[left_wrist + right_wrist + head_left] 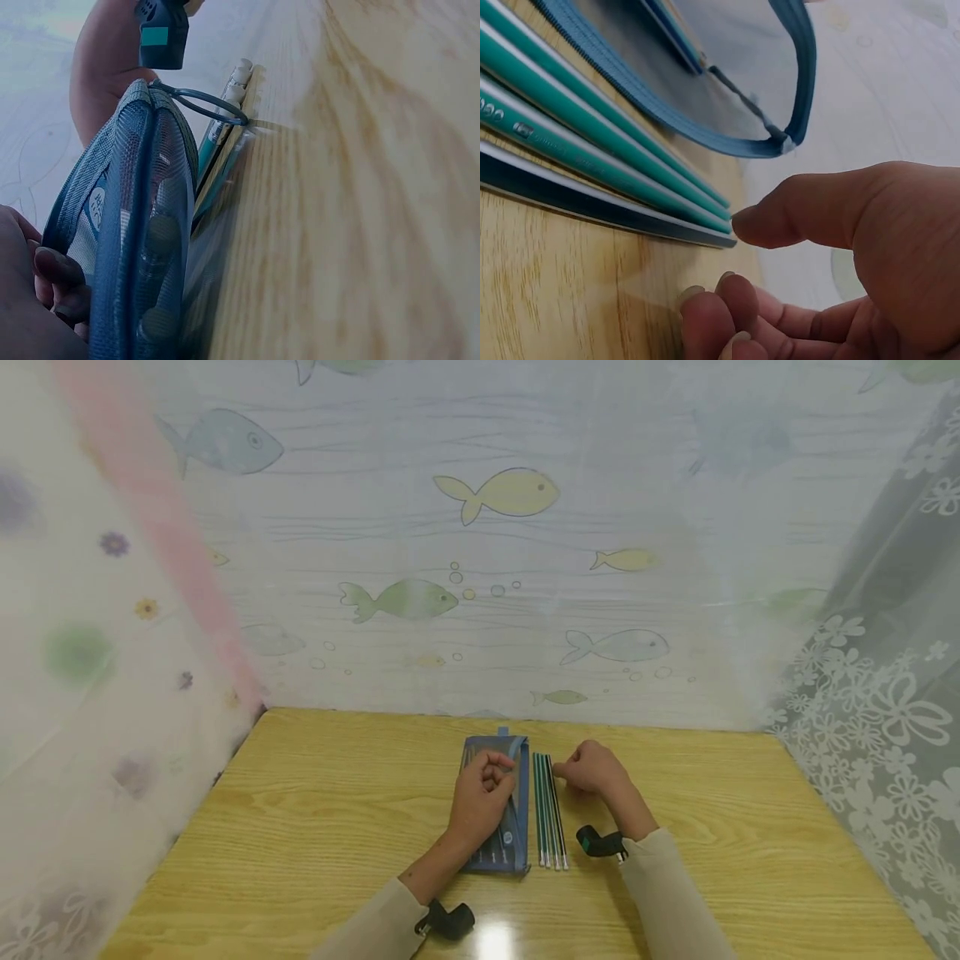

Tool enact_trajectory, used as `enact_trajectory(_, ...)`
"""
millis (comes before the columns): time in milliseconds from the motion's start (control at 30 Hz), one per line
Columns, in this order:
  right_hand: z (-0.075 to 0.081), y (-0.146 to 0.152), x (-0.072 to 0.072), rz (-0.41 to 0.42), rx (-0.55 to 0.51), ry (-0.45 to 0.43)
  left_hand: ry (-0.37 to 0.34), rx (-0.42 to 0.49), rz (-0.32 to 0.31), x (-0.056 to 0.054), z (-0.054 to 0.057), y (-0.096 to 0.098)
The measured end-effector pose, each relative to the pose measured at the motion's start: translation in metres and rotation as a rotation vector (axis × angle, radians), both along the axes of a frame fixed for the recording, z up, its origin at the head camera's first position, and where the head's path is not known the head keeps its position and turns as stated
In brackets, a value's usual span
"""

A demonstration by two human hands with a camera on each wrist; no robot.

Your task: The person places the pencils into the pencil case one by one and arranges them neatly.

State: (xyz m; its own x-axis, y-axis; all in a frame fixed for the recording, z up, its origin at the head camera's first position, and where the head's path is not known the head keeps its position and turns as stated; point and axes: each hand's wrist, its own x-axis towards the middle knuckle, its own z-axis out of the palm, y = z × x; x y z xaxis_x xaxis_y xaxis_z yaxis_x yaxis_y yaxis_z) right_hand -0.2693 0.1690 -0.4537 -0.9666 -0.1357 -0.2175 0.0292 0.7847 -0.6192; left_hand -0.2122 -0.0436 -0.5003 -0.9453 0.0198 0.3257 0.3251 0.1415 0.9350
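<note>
A blue mesh zip pouch (522, 827) lies lengthwise on the table, with pencils showing inside through the mesh. Over its upper half my left hand (480, 802) has curled fingers, gripping the upper zip edge, which is drawn back from the lower one. In the left wrist view, bent fingers (61, 274) lie against the pouch's side. Just right of the pouch lies a row of several green and dark pencils (550, 814), white eraser ends towards me. My right hand (596, 768) is at their far ends; its thumb (772, 217) overlaps the tips, its other fingers bent below, apart from the thumb.
The wood-grain table (322, 793) ends at a fish-print curtain (495, 643) behind. More printed cloth (112, 693) hangs on the left and a floral sheer curtain (892, 760) on the right. Each wrist wears a small black camera (450, 920).
</note>
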Motion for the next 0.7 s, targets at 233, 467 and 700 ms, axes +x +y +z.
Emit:
enact_trajectory(233, -0.0029, 0.0003, 0.0008, 0.012, 0.035, -0.012, -0.008, 0.003, -0.013, 0.001, 0.0014, 0.0004)
enact_trajectory(467, 0.0011, -0.0022, 0.0058, 0.02, 0.028, 0.001, -0.01, 0.005, -0.024, 0.0011, 0.0017, 0.0002)
enact_trajectory(700, 0.0034, -0.0053, 0.0099, 0.013, 0.014, 0.026, -0.013, -0.003, -0.015, 0.0009, 0.0007, 0.0004)
